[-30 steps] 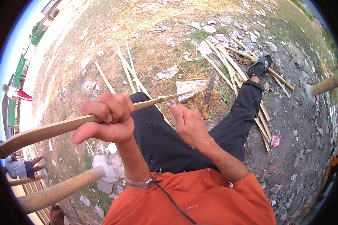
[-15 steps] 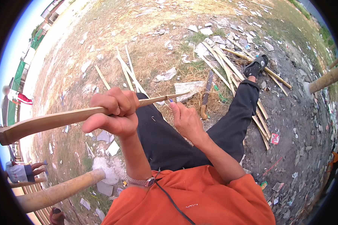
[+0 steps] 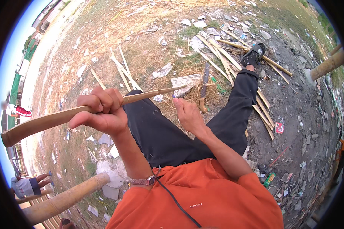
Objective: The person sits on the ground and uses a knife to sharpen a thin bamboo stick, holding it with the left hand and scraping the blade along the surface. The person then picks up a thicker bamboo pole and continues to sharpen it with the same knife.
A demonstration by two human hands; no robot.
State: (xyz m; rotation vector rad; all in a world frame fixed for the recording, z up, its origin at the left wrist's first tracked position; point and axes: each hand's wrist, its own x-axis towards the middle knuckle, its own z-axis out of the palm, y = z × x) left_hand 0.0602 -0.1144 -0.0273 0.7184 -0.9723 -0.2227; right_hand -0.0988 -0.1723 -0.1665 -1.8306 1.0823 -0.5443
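Observation:
My left hand [image 3: 103,108] is wrapped round a long bamboo strip [image 3: 38,125], thumb sticking out. The strip's broad end points to the far left, and its thin, pointed end reaches right over my thighs. Just below that tip, my right hand [image 3: 189,114] is closed, thumb up. A small bit of blue shows at its thumb; the rest of what it holds is hidden by the fingers.
Split bamboo strips [image 3: 218,53] lie near my outstretched foot, with more strips [image 3: 122,70] ahead to the left. Between my legs lies a dark blade with a wooden handle [image 3: 203,105]. Bamboo poles [image 3: 70,196] stand on both sides. Litter covers the ground. A person [image 3: 26,186] is at far left.
My left hand and the bamboo strip have shifted slightly left. The strip's tip sits a little higher, and my right thumb is now a little farther below it.

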